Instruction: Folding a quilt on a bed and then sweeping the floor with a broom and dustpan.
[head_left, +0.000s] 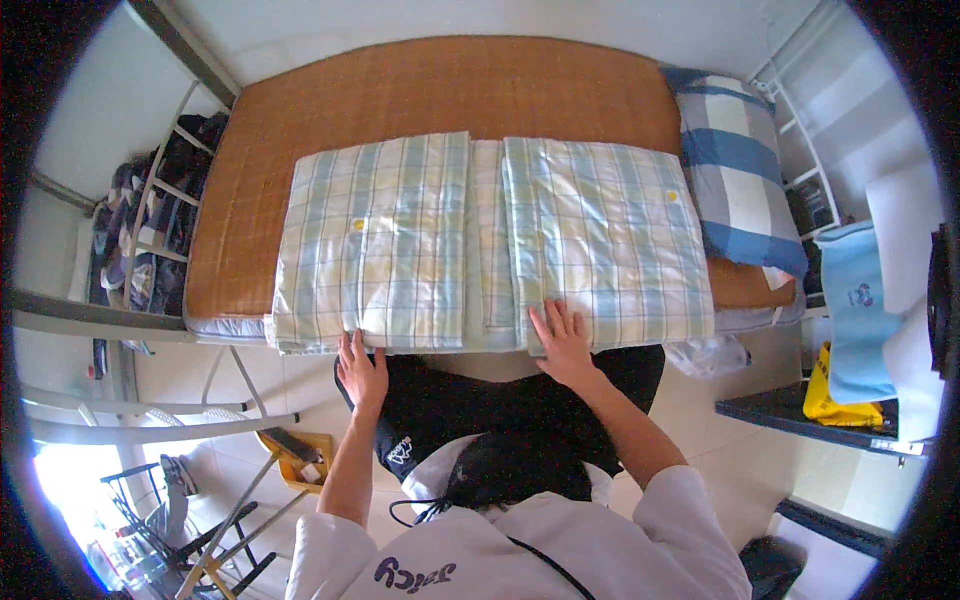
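A plaid quilt in pale green, white and yellow lies on the bed, both ends folded in so that a narrow gap runs between the two folded halves. My left hand touches the near edge of the left half, fingers apart. On the right half, my right hand rests flat near its inner front corner, with fingers spread. Neither hand grips the cloth. Under the quilt is a brown woven mat covering the mattress.
A blue, grey and white checked pillow lies at the bed's right end. Metal rails bound the left end, with clothes behind. A light blue cloth hangs at right above a dark shelf. A yellow bin stands on the floor.
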